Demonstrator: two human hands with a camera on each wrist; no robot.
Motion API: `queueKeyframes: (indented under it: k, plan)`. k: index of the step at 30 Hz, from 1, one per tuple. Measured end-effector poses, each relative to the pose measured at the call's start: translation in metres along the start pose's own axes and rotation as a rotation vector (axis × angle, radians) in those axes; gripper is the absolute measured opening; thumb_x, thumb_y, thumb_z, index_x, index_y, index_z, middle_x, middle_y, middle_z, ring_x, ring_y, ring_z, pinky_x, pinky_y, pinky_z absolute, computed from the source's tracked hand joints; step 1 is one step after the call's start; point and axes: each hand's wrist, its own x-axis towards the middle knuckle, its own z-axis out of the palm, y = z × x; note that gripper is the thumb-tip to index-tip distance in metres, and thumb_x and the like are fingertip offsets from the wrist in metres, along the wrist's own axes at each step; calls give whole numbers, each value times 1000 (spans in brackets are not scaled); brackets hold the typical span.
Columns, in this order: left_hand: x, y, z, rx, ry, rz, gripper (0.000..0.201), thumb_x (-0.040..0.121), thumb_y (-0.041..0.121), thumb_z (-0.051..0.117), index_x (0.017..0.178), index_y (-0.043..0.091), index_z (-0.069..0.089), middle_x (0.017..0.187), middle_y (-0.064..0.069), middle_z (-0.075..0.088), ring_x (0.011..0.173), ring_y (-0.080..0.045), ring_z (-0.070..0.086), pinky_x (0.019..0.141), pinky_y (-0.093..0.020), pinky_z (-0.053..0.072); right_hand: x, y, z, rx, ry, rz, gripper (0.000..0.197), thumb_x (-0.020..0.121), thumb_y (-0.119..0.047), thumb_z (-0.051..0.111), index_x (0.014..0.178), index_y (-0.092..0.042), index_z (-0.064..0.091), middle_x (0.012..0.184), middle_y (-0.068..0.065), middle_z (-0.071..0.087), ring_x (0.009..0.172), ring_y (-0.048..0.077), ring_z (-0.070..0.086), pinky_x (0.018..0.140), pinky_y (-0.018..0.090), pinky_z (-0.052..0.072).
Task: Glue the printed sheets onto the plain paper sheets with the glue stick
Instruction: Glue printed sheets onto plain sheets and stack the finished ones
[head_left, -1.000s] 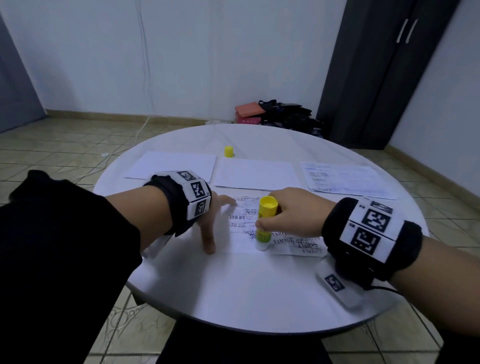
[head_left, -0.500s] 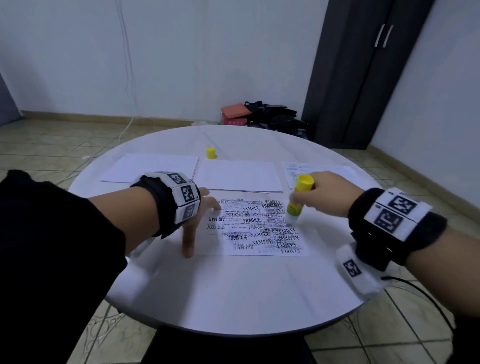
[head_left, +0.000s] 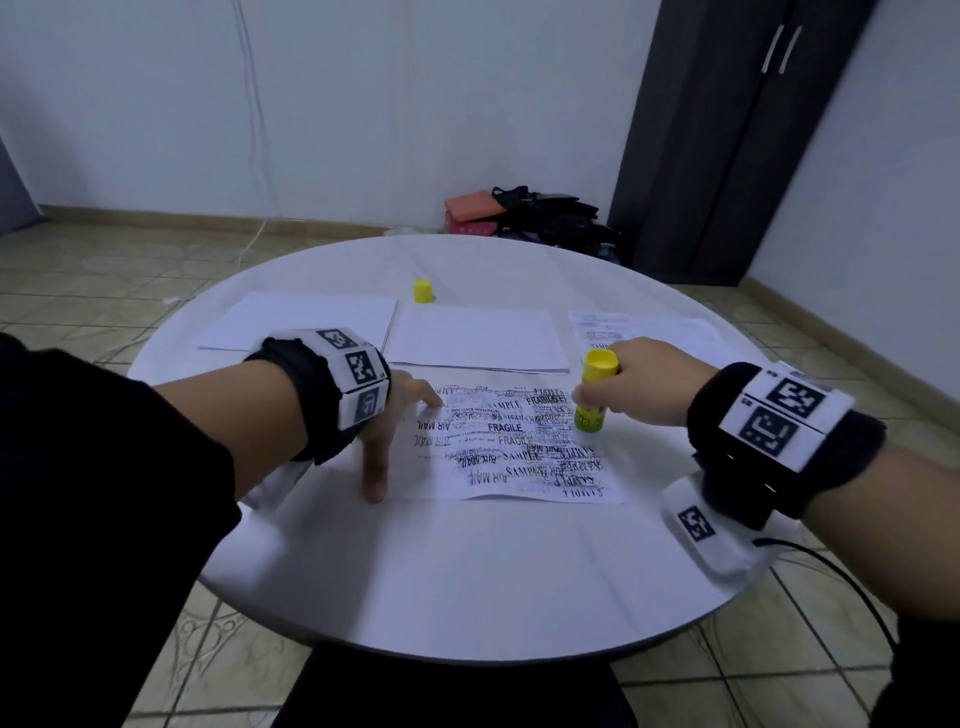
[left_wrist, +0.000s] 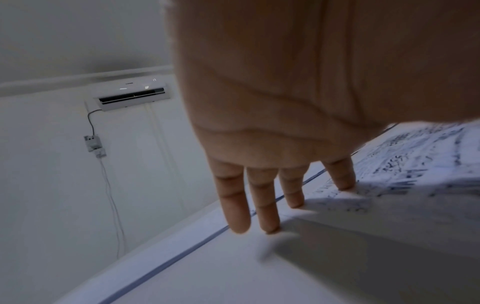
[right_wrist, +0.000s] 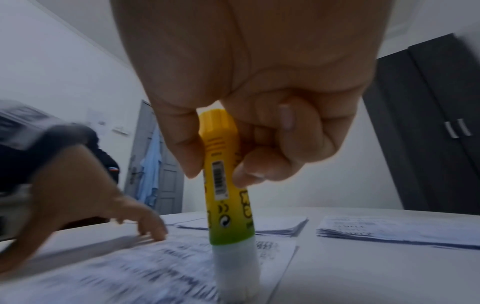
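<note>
A printed sheet (head_left: 511, 447) lies on the round white table (head_left: 467, 571) in front of me. My right hand (head_left: 631, 382) grips a yellow glue stick (head_left: 594, 392) upright, its tip pressed on the sheet's far right part; the right wrist view shows the glue stick (right_wrist: 226, 185) standing on the printed sheet (right_wrist: 145, 267). My left hand (head_left: 400, 431) presses straight fingers on the sheet's left edge, and the left wrist view shows the fingertips (left_wrist: 270, 228) on the paper (left_wrist: 402, 185). Plain sheets (head_left: 475, 338) lie behind. More printed sheets (head_left: 649, 332) sit at the far right.
The yellow glue cap (head_left: 423, 291) stands upright behind the plain sheets. A second plain stack (head_left: 301, 319) lies far left. A dark wardrobe (head_left: 737, 130) and bags (head_left: 540, 213) on the floor are beyond the table. Bare tabletop shows near the front edge.
My right hand has carried the glue stick from the sheet's near left part across to its far right corner. The left hand has stayed on the sheet's left edge.
</note>
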Motion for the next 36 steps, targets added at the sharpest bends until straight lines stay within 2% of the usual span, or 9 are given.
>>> queueKeyframes:
  k: [6,10,16,21,24,26,29,31,36]
  plan:
    - [-1,2,-1,7,1,-9,117,57,39,89,148,34,14,149,6,27,128,-18,43,88,-25,32,-43,0,-3,-46,-72,-50,28,84,-36,64,74,-11,56,72,1,53,64,14,46,59,27,35]
    - [0,2,0,12,8,-4,117,58,38,89,148,34,14,149,7,28,129,-16,42,90,-24,32,-51,4,-15,-33,-161,-54,26,76,-34,70,81,-8,68,74,7,68,61,14,57,63,28,48]
    - [1,0,3,43,32,-22,124,48,48,90,145,46,13,156,5,3,141,-23,24,110,-39,30,-16,33,-29,230,98,55,21,75,-17,68,92,-22,57,82,1,71,68,16,59,66,30,48]
    - [-1,-2,4,-25,20,-60,144,54,44,89,148,33,-19,159,-1,-12,146,-25,14,111,-43,28,14,45,-13,558,81,266,14,86,-8,58,88,-20,52,94,10,61,84,26,62,73,41,52]
    - [-1,-7,9,-95,58,-91,155,49,48,90,144,22,-31,159,-2,4,144,-24,21,111,-42,29,25,42,-9,501,100,326,18,82,-8,67,90,-17,53,100,11,64,89,27,63,67,30,48]
    - [-1,-10,13,-132,68,-104,157,48,51,89,144,18,-31,155,-5,24,138,-25,35,107,-40,35,29,39,-4,410,72,371,31,77,-7,71,103,-10,56,103,13,66,96,29,65,71,35,52]
    - [-2,-14,18,-183,65,-96,152,54,52,87,144,15,-30,143,-8,45,128,-26,46,103,-34,38,31,35,2,314,31,418,41,70,0,74,108,-2,59,95,21,70,82,31,67,74,42,53]
    - [-3,-17,21,-228,65,-94,149,55,55,85,145,17,-28,143,-5,46,129,-24,45,104,-33,36,30,32,3,271,36,420,35,71,0,72,104,-2,60,94,21,70,78,31,67,71,38,52]
    - [3,-24,33,-283,53,-71,154,42,69,78,144,24,-29,145,1,44,132,-21,42,110,-37,33,23,29,5,17,-16,484,35,73,-26,78,98,-7,61,83,9,65,83,28,63,88,35,50]
